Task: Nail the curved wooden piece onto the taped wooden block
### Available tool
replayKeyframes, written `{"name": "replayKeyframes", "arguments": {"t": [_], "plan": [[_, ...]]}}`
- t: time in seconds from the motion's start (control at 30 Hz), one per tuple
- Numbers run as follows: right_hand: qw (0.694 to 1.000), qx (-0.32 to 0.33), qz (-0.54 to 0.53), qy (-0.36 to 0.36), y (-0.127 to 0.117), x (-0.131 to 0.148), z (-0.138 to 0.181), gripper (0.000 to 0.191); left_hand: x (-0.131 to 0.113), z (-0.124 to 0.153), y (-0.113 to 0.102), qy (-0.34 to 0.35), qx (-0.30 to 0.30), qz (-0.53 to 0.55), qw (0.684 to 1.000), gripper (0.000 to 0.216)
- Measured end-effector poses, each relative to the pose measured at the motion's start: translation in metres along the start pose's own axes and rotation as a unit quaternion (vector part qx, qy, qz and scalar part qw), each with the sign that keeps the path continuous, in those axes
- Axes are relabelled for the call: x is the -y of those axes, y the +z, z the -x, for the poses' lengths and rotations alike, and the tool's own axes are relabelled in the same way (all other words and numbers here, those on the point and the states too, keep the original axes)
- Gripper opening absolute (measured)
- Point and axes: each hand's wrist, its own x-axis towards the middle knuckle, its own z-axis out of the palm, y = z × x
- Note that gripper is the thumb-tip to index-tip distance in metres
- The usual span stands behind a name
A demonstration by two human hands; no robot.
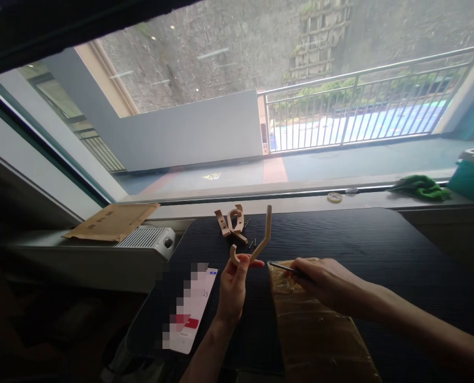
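Note:
My left hand (pixel 235 284) is closed around the lower part of a pale wooden hook (pixel 268 229), whose long bent arm rises to the right and whose short curl points up. In my right hand (pixel 320 276) is a thin tool that looks like a screwdriver (pixel 281 267), its metal shaft aimed left at the hook without visibly touching it. Beneath that hand lies a long package wrapped in brown tape (pixel 320 335). Farther back on the table sit several more wooden hook pieces (pixel 223 223), with a few small screws (pixel 253 243) beside them.
A white phone-like slab (pixel 193 324), partly pixelated, lies left on the black table (pixel 340 234). Behind the table, a tape roll (pixel 335 197), a green cloth (pixel 422 187) and a teal box (pixel 472 175) stand along the windowsill. A brown envelope (pixel 113 221) rests on the radiator (pixel 147 238).

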Motion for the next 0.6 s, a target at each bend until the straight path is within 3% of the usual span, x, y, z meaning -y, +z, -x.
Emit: {"name": "replayKeyframes", "arguments": {"t": [0.23, 0.4, 0.5, 0.6], "plan": [[0.997, -0.006, 0.066, 0.044, 0.017, 0.005, 0.002, 0.024, 0.006, 0.001, -0.016, 0.001, -0.038, -0.039, 0.998, 0.027], [0.991, -0.011, -0.115, 0.066, 0.001, -0.006, 0.013, 0.030, -0.011, -0.002, -0.012, 0.016, 0.005, -0.096, 0.995, 0.025], [0.957, -0.113, -0.246, 0.105, -0.016, -0.021, 0.029, 0.031, -0.021, 0.002, -0.011, 0.018, 0.066, -0.129, 0.989, 0.024], [0.933, -0.216, -0.269, 0.107, -0.023, -0.031, 0.041, 0.027, -0.025, 0.004, -0.006, 0.022, 0.132, -0.166, 0.977, 0.023]]}}
